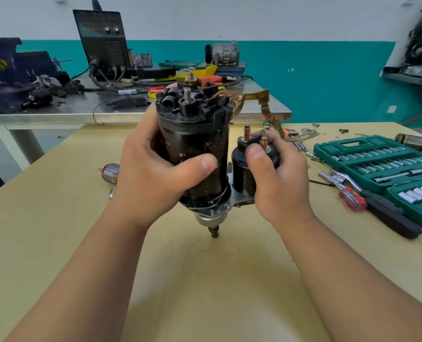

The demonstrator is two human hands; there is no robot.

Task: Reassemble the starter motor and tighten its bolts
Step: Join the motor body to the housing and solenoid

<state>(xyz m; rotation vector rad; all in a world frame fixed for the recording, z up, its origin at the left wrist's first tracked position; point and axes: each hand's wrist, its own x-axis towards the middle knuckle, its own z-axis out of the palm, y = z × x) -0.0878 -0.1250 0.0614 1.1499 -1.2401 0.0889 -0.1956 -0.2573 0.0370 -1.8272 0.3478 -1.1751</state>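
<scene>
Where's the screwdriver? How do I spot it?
Find the tan table, then the green socket case on its right. The screwdriver lies just left of that case; its red handle stands out from the silver and black tools beside it.

Body of starter motor (195,141): black metal, semi-gloss, grime-speckled. Its top cap (192,103): matt black plastic. Beside it, solenoid (240,172): glossy black, copper-toned studs (246,133). Under it, table (205,280): matt tan, probably painted wood. Right of the motor, socket case (326,148): green plastic, chromed sockets (368,158).
</scene>
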